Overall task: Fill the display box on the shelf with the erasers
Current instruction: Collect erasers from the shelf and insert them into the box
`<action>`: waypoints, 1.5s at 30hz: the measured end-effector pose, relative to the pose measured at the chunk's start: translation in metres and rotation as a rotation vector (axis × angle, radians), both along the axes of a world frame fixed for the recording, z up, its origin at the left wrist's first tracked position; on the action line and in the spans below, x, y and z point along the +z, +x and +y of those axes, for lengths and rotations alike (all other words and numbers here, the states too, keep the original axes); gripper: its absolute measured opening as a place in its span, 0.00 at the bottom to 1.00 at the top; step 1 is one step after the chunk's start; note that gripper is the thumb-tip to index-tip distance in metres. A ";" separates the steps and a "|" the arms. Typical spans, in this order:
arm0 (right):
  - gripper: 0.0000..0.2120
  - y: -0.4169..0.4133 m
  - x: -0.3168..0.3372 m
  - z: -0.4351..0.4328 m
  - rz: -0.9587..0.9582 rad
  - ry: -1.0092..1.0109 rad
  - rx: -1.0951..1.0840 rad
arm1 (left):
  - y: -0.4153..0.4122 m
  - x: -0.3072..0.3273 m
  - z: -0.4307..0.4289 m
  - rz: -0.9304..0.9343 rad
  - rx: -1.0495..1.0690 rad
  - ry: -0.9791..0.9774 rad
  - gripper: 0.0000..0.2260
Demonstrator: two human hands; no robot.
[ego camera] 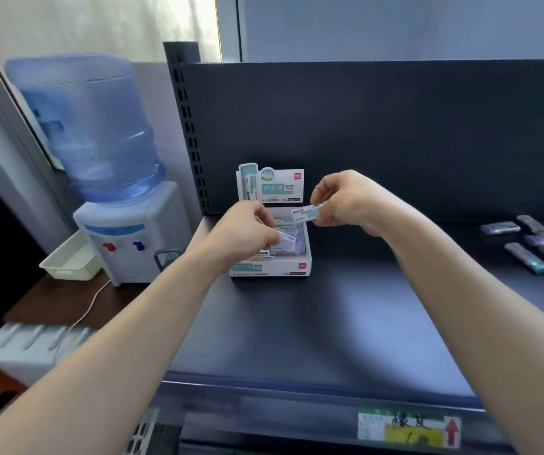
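While it's getting stocked, display box (270, 269): sits at 12 o'clock on the shelf (329, 323), header card standing at the back, open top facing up so erasers can drop in flat. Looks partly filled, with some already lying inside.
Left hand (244, 231): low over the box's left half, fingers (272, 238) pinching a clear-wrapped eraser (286, 239) about at rim level. My guess is it's being tucked into a row.
Right hand (339, 198): raised at the box's 1 o'clock corner, fingers (323, 221) pinching a teal-and-white eraser (308, 213) by one end, long side roughly level. Probably queued to go in next.
Loose erasers (526, 254): scattered at 3 o'clock on the same shelf, well apart from the box, so the supply is within reach.
Water dispenser (129, 244): off at 9 o'clock on the table (50, 300) beside the shelf, nothing to do with this.
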State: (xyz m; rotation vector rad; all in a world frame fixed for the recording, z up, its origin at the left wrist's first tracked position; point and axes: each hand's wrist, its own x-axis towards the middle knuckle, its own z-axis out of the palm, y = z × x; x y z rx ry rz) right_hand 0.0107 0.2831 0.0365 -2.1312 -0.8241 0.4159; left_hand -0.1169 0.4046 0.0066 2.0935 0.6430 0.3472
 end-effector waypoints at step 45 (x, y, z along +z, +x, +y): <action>0.09 -0.007 -0.017 0.014 -0.254 -0.216 0.178 | 0.009 -0.003 0.003 0.214 -0.074 0.082 0.02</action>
